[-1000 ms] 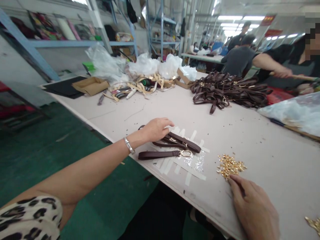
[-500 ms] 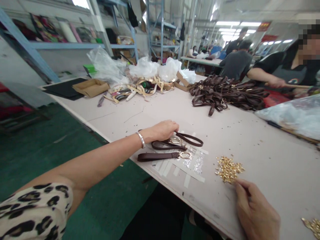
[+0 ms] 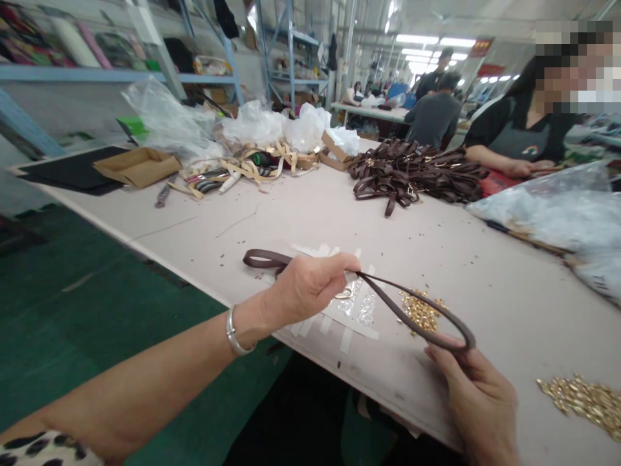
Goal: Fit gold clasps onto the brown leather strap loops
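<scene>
My left hand (image 3: 310,285) is closed on a dark brown leather strap (image 3: 412,317) and holds it lifted above the table. The strap loops to the right, where the fingers of my right hand (image 3: 478,395) touch its far bend. Another brown strap end (image 3: 262,259) shows behind my left hand. A small heap of gold metal fittings (image 3: 420,310) lies on the table under the lifted strap. A second heap of gold fittings (image 3: 582,398) lies at the lower right. Strips of white tape and clear film (image 3: 356,310) are stuck on the table below my left hand.
A big pile of brown straps (image 3: 412,175) lies mid-table. Beyond it a person in black (image 3: 514,136) works. Tan straps, plastic bags (image 3: 272,126) and a cardboard tray (image 3: 136,165) lie at the back left. A clear plastic bag (image 3: 557,210) sits at right. The table edge (image 3: 194,285) borders green floor.
My left hand lifted a brown strap off the table and brought it right. My right hand left the gold fittings and met the strap's loop. The view shifted right.
</scene>
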Available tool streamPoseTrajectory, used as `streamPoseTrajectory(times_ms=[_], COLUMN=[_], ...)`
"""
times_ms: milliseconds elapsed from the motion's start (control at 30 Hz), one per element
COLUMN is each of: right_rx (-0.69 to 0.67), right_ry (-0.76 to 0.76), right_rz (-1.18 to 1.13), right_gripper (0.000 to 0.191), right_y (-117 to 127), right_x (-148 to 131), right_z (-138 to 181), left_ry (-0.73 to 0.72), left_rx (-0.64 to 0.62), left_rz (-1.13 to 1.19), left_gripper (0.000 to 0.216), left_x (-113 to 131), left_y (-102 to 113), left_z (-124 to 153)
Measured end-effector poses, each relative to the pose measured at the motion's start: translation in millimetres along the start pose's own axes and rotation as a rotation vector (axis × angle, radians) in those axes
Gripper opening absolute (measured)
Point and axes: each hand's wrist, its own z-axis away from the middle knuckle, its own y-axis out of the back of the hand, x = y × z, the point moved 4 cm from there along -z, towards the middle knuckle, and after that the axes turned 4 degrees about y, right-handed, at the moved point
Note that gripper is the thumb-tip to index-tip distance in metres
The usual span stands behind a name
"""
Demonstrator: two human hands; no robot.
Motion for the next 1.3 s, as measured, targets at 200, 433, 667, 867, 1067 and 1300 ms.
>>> streamPoseTrajectory(times_ms=[200, 433, 667, 867, 1067, 1300], right_rx=[-0.079, -0.192, -0.297, -0.326, -0.367, -0.304], right_ry=[-0.072, -0.041, -0.132, -0.176, -0.125, -0.216], right_rz=[-0.355, -0.472, -0.538, -0.462, -0.491, -0.59], right_gripper=[0.024, 0.016, 0.014, 0.014, 0.009, 0.018], right_y=[-8, -31, -37, -35, -36, -35], right_x=[-14, -36, -30, -28, -34, -39], right_z=[31, 46, 49, 50, 52, 58], left_ry=[0.061, 0.563, 0.86, 0.878, 0.748, 0.544], left_rx=[-0.006, 0.061, -0.134, -0.161, -0.228, -0.264], left_rz=[0.374, 0.842, 1.17, 1.213, 1.047, 0.61], left_gripper=[0.026, 0.018, 0.038, 0.029, 0.037, 0.039], left_x=[27, 35, 51, 57, 61, 66], left_y=[-38, -81, -99, -103, -98, -86], left_z=[42, 67, 73, 75, 73, 75])
